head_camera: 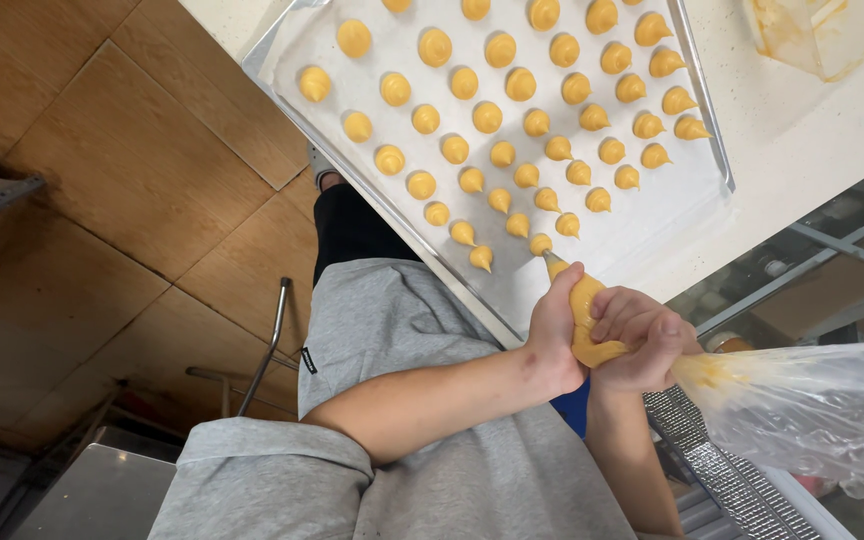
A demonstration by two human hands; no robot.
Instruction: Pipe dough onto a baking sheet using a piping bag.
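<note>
Head view: yellow-filled piping bag [586, 318].

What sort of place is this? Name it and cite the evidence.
Probably a bakery or pastry kitchen: a metal baking tray lined with paper holds rows of piped yellow dough mounds, and both hands squeeze a piping bag over a white counter.

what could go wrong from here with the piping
The nozzle tip sits close to the last yellow dollop, so the next one might merge with it. The tray overhangs the counter edge near the person's body and a bump might shift it. The slack bag tail may let batter creep backward.
</note>
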